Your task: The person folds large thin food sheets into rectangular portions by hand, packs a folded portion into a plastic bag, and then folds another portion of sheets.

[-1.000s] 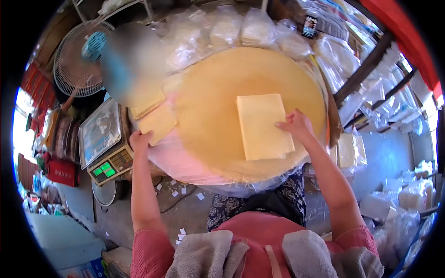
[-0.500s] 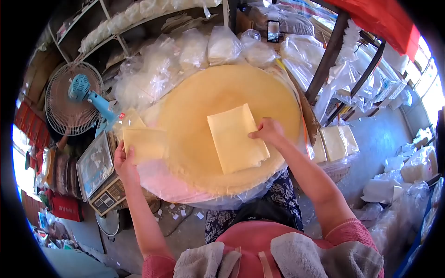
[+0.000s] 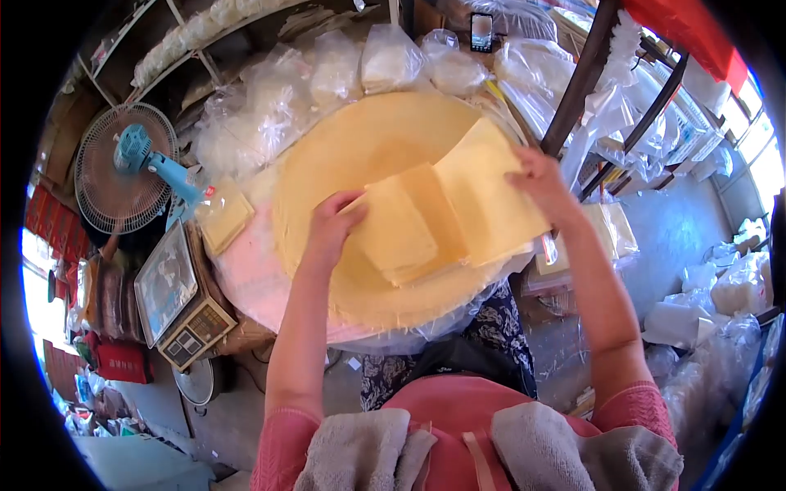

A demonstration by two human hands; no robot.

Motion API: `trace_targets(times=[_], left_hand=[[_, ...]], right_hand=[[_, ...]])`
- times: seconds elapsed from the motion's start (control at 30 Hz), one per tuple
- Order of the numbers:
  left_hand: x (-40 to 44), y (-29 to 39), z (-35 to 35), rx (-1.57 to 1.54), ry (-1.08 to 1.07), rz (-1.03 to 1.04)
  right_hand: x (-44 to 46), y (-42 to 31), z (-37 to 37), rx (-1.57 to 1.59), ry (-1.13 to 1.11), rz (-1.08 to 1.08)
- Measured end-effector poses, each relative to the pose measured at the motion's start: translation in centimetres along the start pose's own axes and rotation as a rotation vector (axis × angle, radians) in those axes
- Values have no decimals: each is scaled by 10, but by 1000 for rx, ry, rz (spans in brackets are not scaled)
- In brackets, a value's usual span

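Note:
A large round stack of thin yellow sheets [image 3: 327, 155] lies before me. On it rests a folded yellow sheet packet [image 3: 491, 188], its right flap raised and turned open. My right hand [image 3: 540, 180] pinches the flap's outer edge. A smaller yellow piece [image 3: 389, 229] lies over the packet's left part, and my left hand [image 3: 332, 225] has its fingers closed on the left edge there. Which layers the left fingers hold is partly hidden. At the stack's left is a small pile of yellow pieces [image 3: 225, 219].
Left of the stack are a scale [image 3: 168, 274] and a fan [image 3: 127, 164]. Plastic bags [image 3: 270, 106] line the far side, with a phone [image 3: 481, 31] behind them. Wrapped yellow packets [image 3: 602, 229] stand at the right. A dark post [image 3: 581, 82] rises beyond the stack's right edge.
My left hand has moved right from the small pile, bringing a yellow piece onto the folded packet. My right hand has moved right and up, opening the packet's flap.

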State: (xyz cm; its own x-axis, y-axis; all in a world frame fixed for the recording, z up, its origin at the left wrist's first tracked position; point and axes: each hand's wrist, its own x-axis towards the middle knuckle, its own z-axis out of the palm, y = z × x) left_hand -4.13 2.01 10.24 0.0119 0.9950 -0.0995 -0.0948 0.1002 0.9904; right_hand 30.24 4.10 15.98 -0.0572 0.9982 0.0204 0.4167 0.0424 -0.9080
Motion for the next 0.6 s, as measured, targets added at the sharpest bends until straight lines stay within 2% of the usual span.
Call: trace_targets(times=[0.07, 0.17, 0.27, 0.37, 0.47, 0.57, 0.6], left_hand=[[20, -1, 26, 116, -98, 46], [51, -28, 40, 379, -136, 63], [50, -34, 46, 547, -39, 147], [57, -68, 31, 643, 226, 563], [29, -58, 19, 315, 354, 316], [5, -60, 13, -155, 361, 167], [1, -65, 13, -181, 337, 145]], right_hand=[[10, 9, -17, 73, -84, -119], [-3, -37, -36, 30, -148, -155], [-9, -53, -33, 113, -218, -154], [-7, -52, -5, 484, -288, -156], [-2, -40, 36, 773, -344, -58], [16, -1, 81, 889, -402, 18], [23, 19, 94, 816, -380, 42]])
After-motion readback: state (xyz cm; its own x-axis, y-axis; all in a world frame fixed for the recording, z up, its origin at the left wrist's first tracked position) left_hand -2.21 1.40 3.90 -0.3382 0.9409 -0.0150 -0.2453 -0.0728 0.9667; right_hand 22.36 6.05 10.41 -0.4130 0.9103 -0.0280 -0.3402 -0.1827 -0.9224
